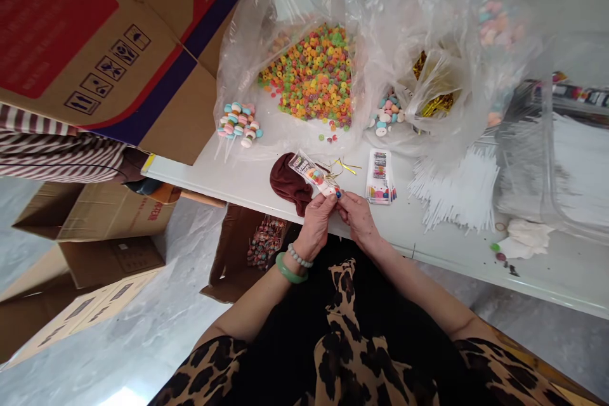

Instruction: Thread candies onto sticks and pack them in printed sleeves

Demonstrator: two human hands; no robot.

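A small printed clear candy packet (311, 172) with colourful candy inside slants up and left over the table's front edge. My left hand (316, 216), with a bead bracelet and a green bangle at the wrist, pinches its lower end. The fingertips of my right hand (359, 214) are closed at the same end, against a tiny dark blue piece (338, 193); what they grip is mostly hidden. Thin gold twist ties (340, 168) lie just behind the packet. Left of it rests a dark red cloth (288, 184). A stack of printed packets (379, 177) lies beyond my right hand.
Behind are an open plastic bag of ring candies (314, 76), candy skewers (238, 122) and a bag with gold ties (436, 103). White sticks (459, 187) and a clear bin (578, 165) stand right. A large carton (157, 0) stands left; a box of skewers (233, 260) sits below.
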